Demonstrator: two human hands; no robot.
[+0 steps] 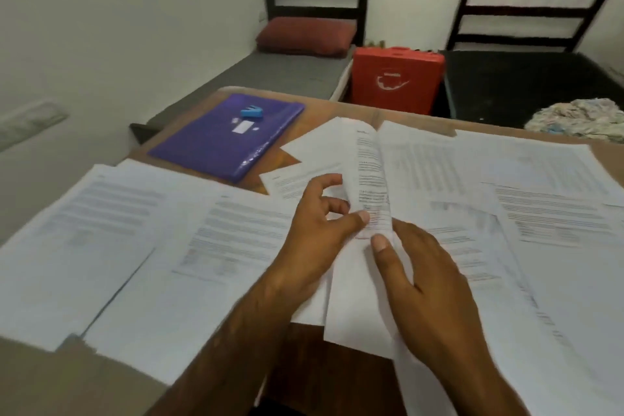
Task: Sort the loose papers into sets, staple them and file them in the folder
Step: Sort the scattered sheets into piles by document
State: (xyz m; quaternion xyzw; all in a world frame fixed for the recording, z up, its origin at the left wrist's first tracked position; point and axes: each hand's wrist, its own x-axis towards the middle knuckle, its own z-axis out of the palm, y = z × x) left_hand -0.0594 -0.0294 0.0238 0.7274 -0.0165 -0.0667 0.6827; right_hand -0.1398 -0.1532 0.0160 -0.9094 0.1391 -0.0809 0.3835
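Fingers (362, 217) pinch 1 sheet (369, 172) (printed) — papers (202, 246) beneath.

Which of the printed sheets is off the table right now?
The curled sheet in the middle, held up between the left hand and right hand; all the other sheets lie flat on the table.

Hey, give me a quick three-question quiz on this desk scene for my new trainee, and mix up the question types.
1. True or false: the blue stapler lies on the purple folder.
2. Multiple choice: what do the left hand and right hand hold between them? A) a curled sheet of paper B) a pen C) the folder
3. Fill in: the box standing beyond the far edge of the table is ____ in colour.

Key: 1 true; 2 A; 3 red.
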